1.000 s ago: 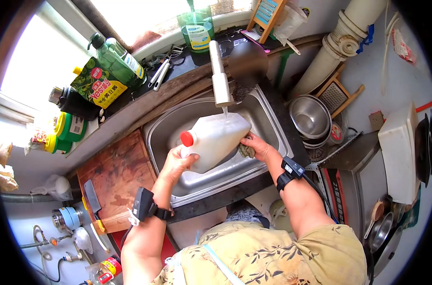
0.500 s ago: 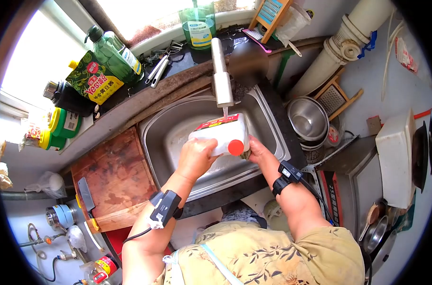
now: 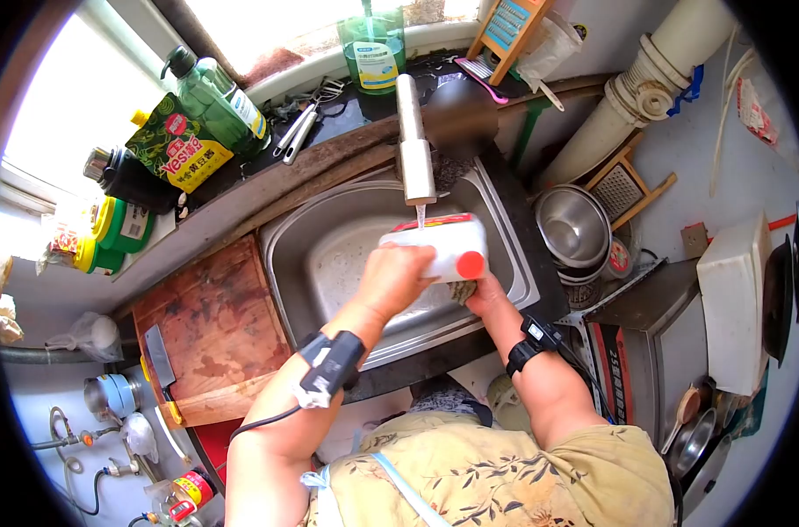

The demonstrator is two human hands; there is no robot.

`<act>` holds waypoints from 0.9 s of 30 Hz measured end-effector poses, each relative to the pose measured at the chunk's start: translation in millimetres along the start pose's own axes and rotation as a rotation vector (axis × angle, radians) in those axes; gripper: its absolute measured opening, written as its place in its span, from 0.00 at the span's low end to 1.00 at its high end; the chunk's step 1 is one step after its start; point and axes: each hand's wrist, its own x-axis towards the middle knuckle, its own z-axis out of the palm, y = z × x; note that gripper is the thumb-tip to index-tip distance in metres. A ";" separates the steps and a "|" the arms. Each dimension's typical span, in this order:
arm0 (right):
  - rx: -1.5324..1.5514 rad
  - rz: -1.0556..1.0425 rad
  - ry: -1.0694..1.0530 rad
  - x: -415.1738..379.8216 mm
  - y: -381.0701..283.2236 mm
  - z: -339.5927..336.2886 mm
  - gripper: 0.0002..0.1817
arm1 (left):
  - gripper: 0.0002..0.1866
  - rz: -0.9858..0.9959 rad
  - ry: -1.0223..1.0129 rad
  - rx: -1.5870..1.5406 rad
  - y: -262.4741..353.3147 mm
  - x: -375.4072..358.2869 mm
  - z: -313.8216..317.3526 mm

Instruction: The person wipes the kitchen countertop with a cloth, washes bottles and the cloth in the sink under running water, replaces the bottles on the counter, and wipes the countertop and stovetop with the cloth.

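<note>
The white plastic container [image 3: 448, 237] is gripped at its left end by the left hand [image 3: 392, 274], with the fingers closed around the body; the far fingertips are hidden. A crumpled grey-green cloth [image 3: 462, 292] is pinched by the right hand [image 3: 485, 297] just below the container. The exact placement of those fingers, and whether the cloth is pressed to the wall, cannot be determined.

The container has been rotated: the round red cap [image 3: 471, 264], previously at the left end, is now directed toward the person at the right. The red-and-yellow label [image 3: 443, 220], previously out of view, is now uppermost. As judged from this orientation, the labelled side is made available for wetting, while the cloth is kept within reach of the lower side.

The container is held above the stainless-steel sink [image 3: 329, 255], beneath the cylindrical metal faucet [image 3: 416, 158]. A thin water stream [image 3: 421, 216] is delivered onto the label side.

To the left of the sink, a black-bladed knife [image 3: 160, 356] is laid on a reddish-brown wooden cutting board [image 3: 211, 321]. To the right, round metal bowls [image 3: 573, 226] are stacked beside the counter edge.
</note>
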 end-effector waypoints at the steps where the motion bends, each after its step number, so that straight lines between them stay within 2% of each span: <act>1: -0.011 0.028 0.110 2.0 -0.5 2.1 0.19 | 0.11 -0.002 -0.001 0.000 -2.9 -4.9 -2.3; 3: -0.150 -0.023 0.008 6.7 3.1 2.0 0.24 | 0.12 -0.325 -0.026 -0.124 -9.3 -21.1 -8.0; 4: -0.151 -0.021 0.008 12.2 5.1 -3.2 0.24 | 0.14 -0.407 0.031 -0.234 -17.9 -32.3 -3.8; 6: -0.231 0.100 -0.083 23.6 9.2 -10.2 0.29 | 0.19 -0.599 0.129 -0.570 -47.3 -56.0 12.4; 7: -0.231 0.103 -0.083 23.4 7.0 -1.3 0.29 | 0.15 -0.664 0.183 -0.742 -51.4 -63.9 4.1; 9: -0.270 0.082 -0.109 25.3 2.8 21.9 0.32 | 0.13 -0.769 0.308 -0.951 -61.1 -89.6 -1.9; 11: -0.342 0.071 -0.062 34.9 -2.5 36.7 0.32 | 0.12 -0.958 0.397 -1.102 -61.6 -111.9 -12.2; 13: -0.522 -0.068 0.088 50.7 -10.3 46.4 0.31 | 0.10 -0.991 0.494 -1.228 -68.1 -133.7 -13.6; 16: -0.602 -0.120 0.007 67.1 -24.2 62.2 0.32 | 0.08 -1.038 0.572 -1.353 -65.9 -160.9 -23.1; 18: -0.598 -0.134 0.022 69.4 -32.5 76.6 0.25 | 0.08 -1.062 0.706 -1.539 -65.2 -178.8 -23.7; 23: -0.703 -0.084 0.153 94.7 -55.7 83.5 0.07 | 0.09 -1.041 0.817 -1.587 -48.1 -199.2 -42.5; 25: -0.673 -0.129 0.230 90.1 -62.2 100.5 0.08 | 0.08 -1.014 0.825 -1.597 -42.9 -204.7 -47.8; 27: -0.540 -0.108 0.046 96.2 -65.9 101.4 0.12 | 0.08 -1.007 0.829 -1.550 -38.3 -211.6 -49.6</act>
